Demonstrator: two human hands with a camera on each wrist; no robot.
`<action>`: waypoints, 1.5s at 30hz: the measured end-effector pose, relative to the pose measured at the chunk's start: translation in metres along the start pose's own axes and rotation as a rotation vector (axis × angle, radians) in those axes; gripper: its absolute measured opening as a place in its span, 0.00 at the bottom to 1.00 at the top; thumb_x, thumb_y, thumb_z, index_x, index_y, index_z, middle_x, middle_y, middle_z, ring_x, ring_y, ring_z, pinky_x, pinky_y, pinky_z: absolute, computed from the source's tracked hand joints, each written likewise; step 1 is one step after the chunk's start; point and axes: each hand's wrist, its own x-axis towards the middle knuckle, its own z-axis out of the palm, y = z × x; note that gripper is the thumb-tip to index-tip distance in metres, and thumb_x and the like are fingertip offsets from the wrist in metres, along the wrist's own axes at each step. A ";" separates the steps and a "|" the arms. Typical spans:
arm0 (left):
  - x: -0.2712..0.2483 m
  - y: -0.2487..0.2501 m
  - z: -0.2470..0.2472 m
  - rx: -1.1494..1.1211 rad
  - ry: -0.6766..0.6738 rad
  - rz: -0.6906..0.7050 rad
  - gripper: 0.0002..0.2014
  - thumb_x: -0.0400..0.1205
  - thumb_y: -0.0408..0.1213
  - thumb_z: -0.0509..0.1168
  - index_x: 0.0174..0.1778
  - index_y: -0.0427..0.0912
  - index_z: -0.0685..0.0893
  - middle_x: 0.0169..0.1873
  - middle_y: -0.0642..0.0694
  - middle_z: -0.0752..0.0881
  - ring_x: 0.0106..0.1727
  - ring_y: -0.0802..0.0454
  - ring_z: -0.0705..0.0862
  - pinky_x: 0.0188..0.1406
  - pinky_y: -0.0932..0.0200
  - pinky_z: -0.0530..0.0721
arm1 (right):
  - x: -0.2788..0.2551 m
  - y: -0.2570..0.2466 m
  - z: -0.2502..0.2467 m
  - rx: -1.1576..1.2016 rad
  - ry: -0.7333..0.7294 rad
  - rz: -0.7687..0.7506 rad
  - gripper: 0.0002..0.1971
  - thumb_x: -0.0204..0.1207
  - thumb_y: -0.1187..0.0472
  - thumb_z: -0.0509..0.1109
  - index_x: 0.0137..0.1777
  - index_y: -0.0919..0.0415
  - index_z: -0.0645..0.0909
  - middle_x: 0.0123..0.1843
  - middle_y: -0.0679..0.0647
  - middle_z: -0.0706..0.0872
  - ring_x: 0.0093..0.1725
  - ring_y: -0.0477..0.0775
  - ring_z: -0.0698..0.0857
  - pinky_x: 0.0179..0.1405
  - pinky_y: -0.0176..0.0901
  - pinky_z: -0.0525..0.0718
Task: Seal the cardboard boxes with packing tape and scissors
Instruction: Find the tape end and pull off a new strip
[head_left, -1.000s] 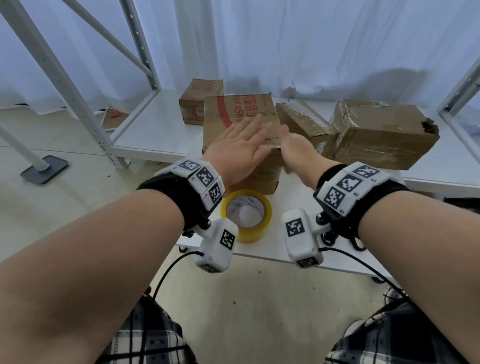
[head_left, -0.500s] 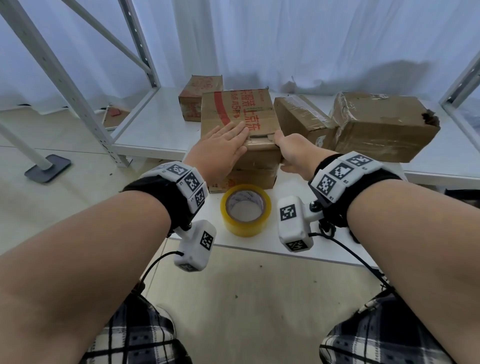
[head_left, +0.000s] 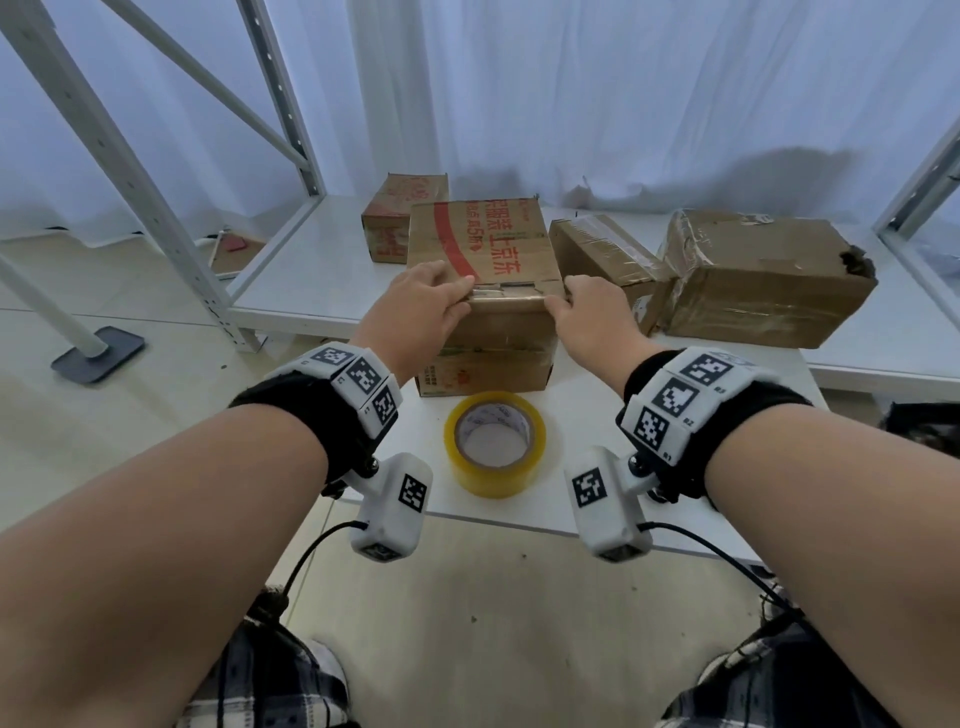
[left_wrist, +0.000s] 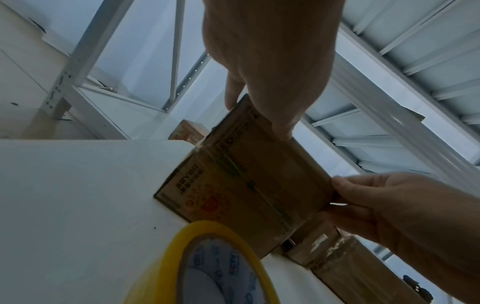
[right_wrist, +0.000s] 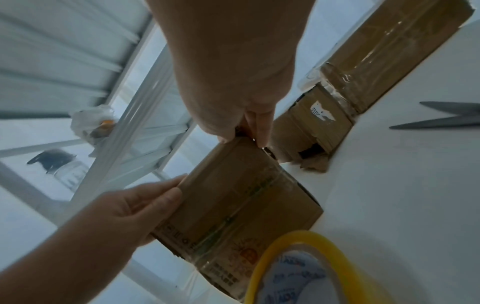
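Both hands have slid back since half a second ago: my left hand (head_left: 415, 312), which lay flat with straight fingers on the lid, now has its fingers curled over the near top edge of the brown cardboard box with red printed characters (head_left: 485, 260), thumb on the front face, gripping the left corner; my right hand (head_left: 592, 317) has hold of the right corner of that same edge, fingers bent over the top and thumb below. From the left wrist view the left fingertips (left_wrist: 283, 131) press on the box's rim, and from the right wrist view the right fingers (right_wrist: 259, 127) pinch the corner. That box stands on the smooth white tabletop (head_left: 597, 395) at my 12 o'clock, its front face glossy with clear tape bands. Just nearer me, apart from the box, lies the round yellow roll of packing tape (head_left: 493, 441), flat on its side, with a pale printed core. At 2 o'clock sit two crumpled, tape-wrapped brown cartons (head_left: 753, 280); at 11 o'clock, behind, a smaller red-printed carton (head_left: 400, 218). Grey metal scissor blades (right_wrist: 446, 117) lie parted on the table in the right wrist view.
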 end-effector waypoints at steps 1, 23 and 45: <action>0.003 -0.001 0.000 -0.004 -0.005 -0.009 0.22 0.89 0.44 0.52 0.80 0.46 0.69 0.79 0.39 0.65 0.80 0.40 0.62 0.79 0.50 0.61 | 0.002 0.000 0.000 0.048 -0.022 0.046 0.13 0.86 0.59 0.58 0.54 0.69 0.79 0.47 0.60 0.82 0.44 0.56 0.78 0.38 0.41 0.71; -0.052 0.052 0.055 0.226 -0.639 0.238 0.14 0.84 0.44 0.62 0.49 0.34 0.79 0.47 0.41 0.79 0.49 0.40 0.79 0.48 0.51 0.77 | -0.066 0.036 0.000 -0.082 -0.545 0.257 0.36 0.76 0.60 0.73 0.81 0.63 0.62 0.74 0.64 0.74 0.71 0.65 0.76 0.70 0.61 0.77; -0.041 0.056 -0.028 -0.440 -0.348 0.107 0.13 0.84 0.40 0.64 0.61 0.36 0.80 0.53 0.41 0.84 0.54 0.46 0.83 0.56 0.51 0.83 | -0.068 0.006 -0.047 0.318 -0.224 -0.100 0.32 0.68 0.60 0.81 0.71 0.60 0.73 0.63 0.55 0.80 0.63 0.52 0.80 0.62 0.42 0.81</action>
